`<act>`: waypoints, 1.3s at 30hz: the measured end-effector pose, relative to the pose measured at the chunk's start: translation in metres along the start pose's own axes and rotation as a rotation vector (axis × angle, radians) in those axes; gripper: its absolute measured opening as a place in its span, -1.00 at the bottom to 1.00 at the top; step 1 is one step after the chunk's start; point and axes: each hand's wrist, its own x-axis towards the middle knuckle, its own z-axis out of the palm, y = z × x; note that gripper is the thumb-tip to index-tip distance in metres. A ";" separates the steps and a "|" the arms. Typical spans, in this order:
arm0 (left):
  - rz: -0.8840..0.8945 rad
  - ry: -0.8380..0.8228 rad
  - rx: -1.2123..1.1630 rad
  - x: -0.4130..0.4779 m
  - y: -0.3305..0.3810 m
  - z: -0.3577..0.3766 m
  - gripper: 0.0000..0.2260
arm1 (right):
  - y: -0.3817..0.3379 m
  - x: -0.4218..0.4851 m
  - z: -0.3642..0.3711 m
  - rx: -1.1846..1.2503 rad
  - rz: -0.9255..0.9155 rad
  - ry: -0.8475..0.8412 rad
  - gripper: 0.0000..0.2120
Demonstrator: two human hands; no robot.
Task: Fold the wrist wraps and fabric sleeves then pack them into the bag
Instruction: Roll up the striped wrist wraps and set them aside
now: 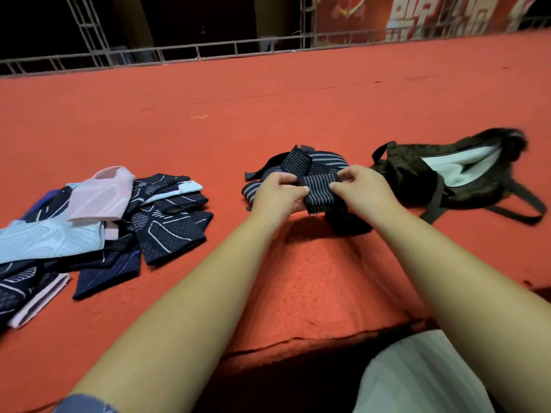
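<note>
Wrist wrap (pixel 318 190), dark with pale stripes, is pinched at each end by my left grip (pixel 277 193) and right grip (pixel 365 189), over the red platform (pixel 298 99), near the open bag (pixel 408 174); fabric sleeves (pixel 167 225) lie left.

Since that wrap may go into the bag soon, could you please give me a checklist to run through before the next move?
1. Both the left hand and right hand pinch the dark striped elastic wrist wrap: ok.
2. Its fold is finished: cannot tell.
3. The dark patterned fabric bag lies open, pale lining showing: ok.
4. The other striped wraps behind the hands are folded: not ok.
5. The heap of pink, blue and navy fabric sleeves is packed: not ok.
</note>
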 end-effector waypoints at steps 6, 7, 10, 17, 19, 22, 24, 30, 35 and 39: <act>0.030 -0.049 0.141 0.016 -0.012 0.042 -0.81 | 0.034 0.010 -0.024 -0.056 0.061 0.038 -0.68; 0.031 -0.053 0.196 0.017 -0.017 0.046 -0.83 | 0.039 0.010 -0.025 -0.082 0.055 0.035 -0.68; 0.015 -0.079 0.368 0.021 -0.030 0.049 -0.85 | 0.051 0.009 -0.020 -0.161 0.033 -0.014 -0.66; 0.081 0.009 0.553 0.050 -0.023 0.032 -0.91 | 0.054 0.028 -0.019 -0.145 0.031 -0.062 -0.60; 0.195 0.119 0.707 0.066 -0.020 0.024 -0.83 | 0.049 0.037 -0.021 -0.136 0.014 -0.031 -0.60; 0.268 0.112 0.880 0.085 -0.024 0.020 -0.60 | 0.039 0.053 -0.021 -0.164 0.000 -0.024 -0.58; 0.216 0.019 0.995 0.091 -0.027 0.021 -0.54 | 0.034 0.062 -0.021 -0.198 0.035 -0.062 -0.53; 0.295 0.081 0.864 0.093 -0.023 0.018 -0.50 | 0.031 0.079 -0.019 -0.259 0.115 -0.103 -0.66; 0.366 0.227 0.631 0.087 -0.005 0.008 -0.44 | 0.017 0.084 -0.024 -0.159 -0.005 -0.039 -0.83; 0.475 0.340 0.595 0.076 0.017 -0.008 -0.51 | -0.012 0.075 -0.030 -0.014 -0.160 0.027 -0.93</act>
